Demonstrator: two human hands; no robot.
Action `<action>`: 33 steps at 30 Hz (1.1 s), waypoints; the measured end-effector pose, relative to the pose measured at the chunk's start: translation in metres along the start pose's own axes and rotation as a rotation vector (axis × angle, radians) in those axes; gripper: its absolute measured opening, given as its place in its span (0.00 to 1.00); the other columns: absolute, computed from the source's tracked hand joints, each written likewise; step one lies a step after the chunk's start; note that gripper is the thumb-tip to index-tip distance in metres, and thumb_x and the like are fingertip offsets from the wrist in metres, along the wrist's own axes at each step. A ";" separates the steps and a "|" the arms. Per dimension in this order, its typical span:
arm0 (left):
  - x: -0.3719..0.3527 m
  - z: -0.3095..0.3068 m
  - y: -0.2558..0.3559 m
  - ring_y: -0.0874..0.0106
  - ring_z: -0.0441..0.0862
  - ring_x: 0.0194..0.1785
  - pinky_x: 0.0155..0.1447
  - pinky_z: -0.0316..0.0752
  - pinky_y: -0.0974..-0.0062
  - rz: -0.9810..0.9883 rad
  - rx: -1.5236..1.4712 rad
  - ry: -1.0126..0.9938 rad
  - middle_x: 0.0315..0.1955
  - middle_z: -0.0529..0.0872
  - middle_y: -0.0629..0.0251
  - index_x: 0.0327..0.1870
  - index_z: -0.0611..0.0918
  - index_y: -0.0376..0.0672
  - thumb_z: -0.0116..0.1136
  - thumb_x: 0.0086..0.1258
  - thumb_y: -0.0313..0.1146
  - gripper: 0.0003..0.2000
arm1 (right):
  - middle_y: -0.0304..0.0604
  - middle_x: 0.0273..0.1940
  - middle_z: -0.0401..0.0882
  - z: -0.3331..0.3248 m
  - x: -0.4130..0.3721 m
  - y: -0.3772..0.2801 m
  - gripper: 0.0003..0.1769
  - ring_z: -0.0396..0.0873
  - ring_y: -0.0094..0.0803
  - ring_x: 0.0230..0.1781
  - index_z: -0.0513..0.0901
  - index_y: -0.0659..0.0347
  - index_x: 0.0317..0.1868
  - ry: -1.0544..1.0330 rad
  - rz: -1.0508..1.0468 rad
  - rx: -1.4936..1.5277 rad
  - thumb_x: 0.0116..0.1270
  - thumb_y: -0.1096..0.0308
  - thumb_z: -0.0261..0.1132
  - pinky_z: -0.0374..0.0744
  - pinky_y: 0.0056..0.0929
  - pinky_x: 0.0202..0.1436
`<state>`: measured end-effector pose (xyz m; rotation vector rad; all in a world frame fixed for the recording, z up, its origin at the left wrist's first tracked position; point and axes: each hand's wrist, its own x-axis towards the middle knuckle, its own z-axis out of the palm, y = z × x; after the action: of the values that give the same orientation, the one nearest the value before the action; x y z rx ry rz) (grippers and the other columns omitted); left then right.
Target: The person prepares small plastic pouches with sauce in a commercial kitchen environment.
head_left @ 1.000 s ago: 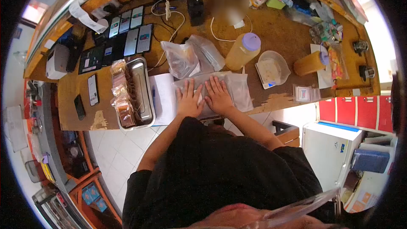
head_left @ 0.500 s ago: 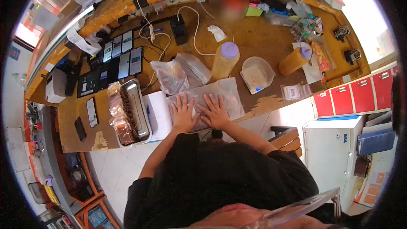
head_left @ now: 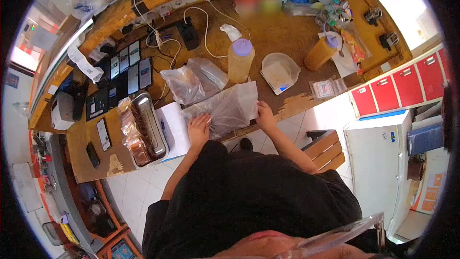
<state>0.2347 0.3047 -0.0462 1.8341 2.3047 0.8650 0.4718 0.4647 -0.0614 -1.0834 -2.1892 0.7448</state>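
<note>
A clear plastic bag (head_left: 223, 115) lies across the front edge of the wooden table, its right end lifted a little. On its left end rests my left hand (head_left: 199, 128), fingers laid over the plastic. My right hand (head_left: 265, 116) is closed on the bag's right edge, the fingertips partly hidden. Just behind lies a second, crumpled plastic bag (head_left: 184, 85), its contents hard to make out. Left of my left hand are white paper sheets (head_left: 176, 132) with a blue pen (head_left: 163, 127) and a metal tray (head_left: 154, 129) beside a row of small brown packets (head_left: 134, 134).
Behind the bag stands a bottle with a purple lid (head_left: 241, 62); another bottle (head_left: 320, 53) is farther right. Between them sits a clear plastic scoop-like container (head_left: 280, 73). Several phones (head_left: 133, 79) and white cables (head_left: 207, 31) lie at the left and back. A wooden chair (head_left: 323, 148) stands right.
My right hand has gone from lying flat on the bag to gripping its right edge, lifting that end. My left hand has shifted slightly left and down. The view has tilted a little.
</note>
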 end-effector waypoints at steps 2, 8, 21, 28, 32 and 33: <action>0.003 -0.011 0.006 0.62 0.76 0.50 0.59 0.63 0.60 -0.022 -0.136 0.018 0.42 0.82 0.61 0.41 0.83 0.44 0.56 0.58 0.32 0.11 | 0.55 0.37 0.73 0.007 0.001 -0.004 0.14 0.74 0.50 0.37 0.76 0.65 0.41 -0.017 -0.024 -0.043 0.53 0.75 0.56 0.73 0.40 0.43; 0.013 -0.024 0.011 0.61 0.77 0.37 0.45 0.69 0.63 -0.207 -0.264 -0.019 0.30 0.81 0.63 0.30 0.82 0.41 0.62 0.51 0.30 0.07 | 0.57 0.39 0.72 -0.022 0.008 -0.030 0.10 0.73 0.52 0.42 0.71 0.68 0.38 -0.214 0.340 -0.369 0.55 0.73 0.57 0.73 0.43 0.46; 0.020 -0.022 -0.005 0.65 0.74 0.28 0.32 0.67 0.72 -0.151 -0.414 0.016 0.23 0.78 0.61 0.29 0.81 0.35 0.62 0.56 0.31 0.08 | 0.45 0.36 0.80 -0.104 -0.038 0.014 0.20 0.79 0.35 0.35 0.74 0.62 0.49 -0.169 0.628 0.319 0.56 0.67 0.65 0.76 0.30 0.37; 0.015 -0.010 -0.011 0.76 0.70 0.24 0.29 0.64 0.78 -0.397 -0.636 -0.002 0.21 0.76 0.64 0.31 0.82 0.34 0.63 0.58 0.32 0.09 | 0.38 0.37 0.73 -0.073 -0.015 -0.084 0.20 0.73 0.23 0.33 0.72 0.61 0.47 -0.676 0.253 0.768 0.60 0.58 0.64 0.72 0.20 0.36; 0.017 -0.018 0.005 0.79 0.69 0.24 0.29 0.65 0.80 -0.438 -0.663 0.069 0.22 0.78 0.66 0.33 0.82 0.35 0.64 0.57 0.31 0.08 | 0.31 0.30 0.71 -0.028 -0.008 -0.092 0.17 0.72 0.19 0.27 0.73 0.56 0.46 -1.061 0.524 0.987 0.65 0.52 0.57 0.70 0.17 0.29; 0.018 -0.022 0.009 0.79 0.70 0.24 0.29 0.65 0.80 -0.466 -0.657 0.051 0.22 0.79 0.67 0.33 0.83 0.35 0.65 0.56 0.30 0.08 | 0.31 0.30 0.71 -0.022 -0.007 -0.092 0.17 0.72 0.19 0.27 0.73 0.56 0.46 -1.063 0.521 0.992 0.65 0.52 0.57 0.70 0.17 0.29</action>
<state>0.2286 0.3133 -0.0184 0.9716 1.9849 1.3628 0.4445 0.4163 0.0149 -0.7233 -1.6655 2.7341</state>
